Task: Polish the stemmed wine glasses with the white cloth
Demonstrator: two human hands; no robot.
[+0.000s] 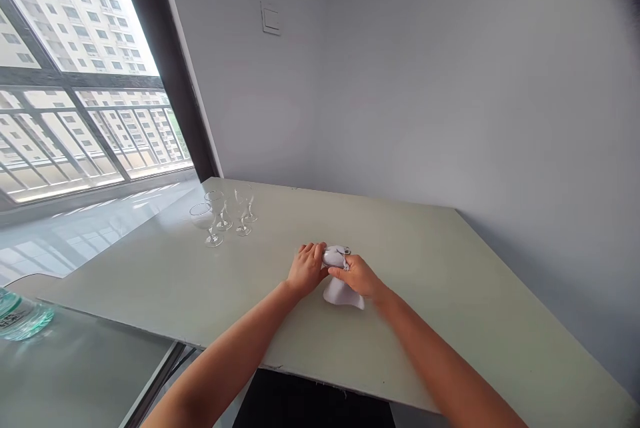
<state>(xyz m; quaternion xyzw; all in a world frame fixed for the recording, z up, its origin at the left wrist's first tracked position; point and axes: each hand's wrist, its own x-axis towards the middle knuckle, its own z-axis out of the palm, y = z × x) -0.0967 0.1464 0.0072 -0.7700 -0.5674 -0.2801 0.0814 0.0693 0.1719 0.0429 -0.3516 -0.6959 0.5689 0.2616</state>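
Over the middle of the table, my two hands are close together at a glossy rounded thing that looks like a glass with white cloth in or behind it. My left hand is wrapped round its left side, the fingers curled over. On the right, my right hand grips a white cloth against the glass, thumb pointing left. A loose end of this cloth hangs below the hands, near the tabletop. The stem and foot of the held glass cannot be made out.
Several clear stemmed glasses stand upright at the table's far left. A clear greenish bottle lies at the left edge on a lower grey surface. Grey walls border the back and right; a window is at left.
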